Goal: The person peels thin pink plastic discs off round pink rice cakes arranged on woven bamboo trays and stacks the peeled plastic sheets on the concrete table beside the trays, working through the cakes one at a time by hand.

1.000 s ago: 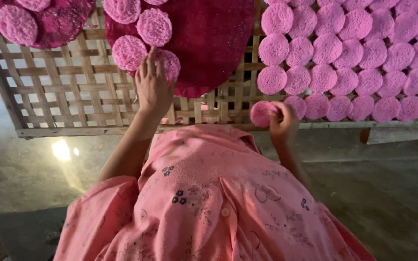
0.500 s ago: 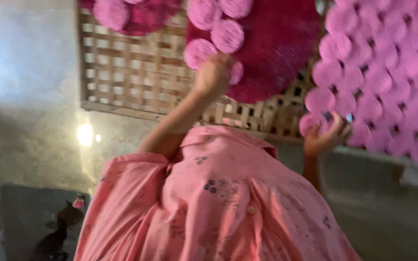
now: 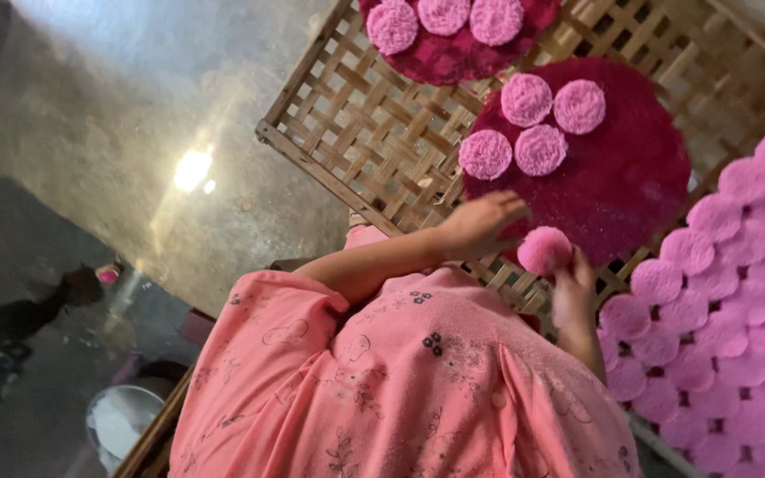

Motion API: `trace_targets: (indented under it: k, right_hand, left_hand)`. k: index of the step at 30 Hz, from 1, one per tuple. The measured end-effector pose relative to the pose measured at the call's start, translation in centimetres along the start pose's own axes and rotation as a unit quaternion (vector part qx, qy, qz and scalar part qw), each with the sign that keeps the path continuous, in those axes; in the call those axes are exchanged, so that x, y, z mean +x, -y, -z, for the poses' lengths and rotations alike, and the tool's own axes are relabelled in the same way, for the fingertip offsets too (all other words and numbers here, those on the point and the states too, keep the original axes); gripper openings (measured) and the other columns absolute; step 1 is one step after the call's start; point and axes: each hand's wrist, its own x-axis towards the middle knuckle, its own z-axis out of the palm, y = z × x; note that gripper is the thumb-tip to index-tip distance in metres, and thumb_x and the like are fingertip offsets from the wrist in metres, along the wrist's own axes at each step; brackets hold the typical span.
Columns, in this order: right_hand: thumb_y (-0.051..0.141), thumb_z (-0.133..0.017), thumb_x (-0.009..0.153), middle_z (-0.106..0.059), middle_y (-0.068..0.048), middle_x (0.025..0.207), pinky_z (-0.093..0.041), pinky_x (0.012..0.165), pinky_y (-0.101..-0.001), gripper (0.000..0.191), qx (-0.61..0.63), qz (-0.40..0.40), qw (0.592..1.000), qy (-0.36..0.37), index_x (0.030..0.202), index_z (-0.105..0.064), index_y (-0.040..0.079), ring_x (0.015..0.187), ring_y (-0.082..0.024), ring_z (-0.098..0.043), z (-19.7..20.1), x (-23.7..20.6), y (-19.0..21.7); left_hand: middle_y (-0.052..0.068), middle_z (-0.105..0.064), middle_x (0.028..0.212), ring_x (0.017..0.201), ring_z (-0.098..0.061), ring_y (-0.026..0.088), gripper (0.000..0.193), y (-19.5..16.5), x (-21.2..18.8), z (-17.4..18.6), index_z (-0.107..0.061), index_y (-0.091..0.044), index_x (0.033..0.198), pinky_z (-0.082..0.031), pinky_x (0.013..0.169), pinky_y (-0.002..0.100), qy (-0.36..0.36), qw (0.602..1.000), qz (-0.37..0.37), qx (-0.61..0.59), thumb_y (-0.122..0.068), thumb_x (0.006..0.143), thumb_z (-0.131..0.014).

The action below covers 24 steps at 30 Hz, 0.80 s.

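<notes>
A pink fluffy disc [image 3: 544, 250] is held up over the woven bamboo tray [image 3: 374, 142] in the right hand [image 3: 575, 296], closed on its lower edge, the left hand [image 3: 480, 226] open beside it, seemingly touching; it looks light, soft, crumbly, best pinched gently at the rim.

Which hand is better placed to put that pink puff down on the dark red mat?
Right, probably: the right hand holds the pink puff just by the edge of the dark red mat; the left hand is open beside it, holding nothing.
</notes>
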Motion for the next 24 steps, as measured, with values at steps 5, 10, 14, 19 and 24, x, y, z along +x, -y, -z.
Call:
trace_targets:
  k: [5, 10, 14, 19, 24]
  right_hand:
    - [0.010, -0.069, 0.099, -0.070, -0.012, 0.107, -0.051, 0.092, -0.0329, 0.032, -0.333, 0.136, 0.933, -0.027, 0.128, -0.065, -0.003, 0.099, -0.019, -0.063, 2.3, 1.5, 2.8]
    - [0.011, -0.073, 0.095, -0.072, -0.014, 0.108, -0.052, 0.089, -0.0331, 0.036, -0.371, 0.174, 0.912, -0.018, 0.127, -0.065, -0.003, 0.096, -0.018, -0.065, 3.2, 3.9, 5.0]
    - [0.010, -0.074, 0.096, -0.072, -0.013, 0.109, -0.053, 0.091, -0.0332, 0.034, -0.380, 0.211, 0.901, 0.005, 0.127, -0.066, -0.004, 0.099, -0.019, -0.066, 3.5, 5.2, 6.0]
    - [0.008, -0.075, 0.100, -0.070, -0.010, 0.110, -0.052, 0.091, -0.0294, 0.030, -0.342, 0.197, 0.918, 0.030, 0.125, -0.065, -0.006, 0.099, -0.015, -0.065, 3.3, 6.4, 6.7]
    - [0.008, -0.077, 0.099, -0.069, -0.005, 0.107, -0.051, 0.086, -0.0265, 0.027, -0.305, 0.204, 0.929, 0.048, 0.120, -0.066, -0.004, 0.094, -0.011, -0.063, 2.9, 8.3, 6.9]
  left_hand:
    - [0.006, -0.049, 0.148, 0.140, -0.045, 0.028, 0.066, 4.0, 1.9, 2.1, -0.053, -0.014, 0.139, -0.043, 0.109, 0.047, -0.103, 0.978, 0.115, 0.144, -0.035, 0.082, -0.077]
    - [0.010, -0.025, 0.167, 0.154, -0.023, 0.030, 0.079, 5.9, 4.5, 2.5, -0.041, -0.013, 0.153, -0.023, 0.123, 0.050, -0.123, 0.949, 0.148, 0.250, -0.045, 0.087, -0.069]
    - [0.014, -0.025, 0.166, 0.153, -0.022, 0.033, 0.080, 6.6, 5.6, 1.6, -0.038, -0.013, 0.155, -0.021, 0.124, 0.053, -0.141, 0.950, 0.168, 0.223, -0.046, 0.088, -0.065]
    - [0.014, -0.036, 0.161, 0.151, -0.033, 0.036, 0.056, 7.3, 5.5, 0.1, -0.053, -0.014, 0.145, -0.032, 0.124, 0.054, -0.229, 0.937, 0.147, 0.221, -0.041, 0.097, -0.059]
    - [0.012, -0.048, 0.149, 0.140, -0.043, 0.035, 0.050, 7.8, 5.7, 0.8, -0.060, -0.017, 0.135, -0.040, 0.117, 0.049, -0.239, 0.951, 0.135, 0.140, -0.037, 0.089, -0.061]
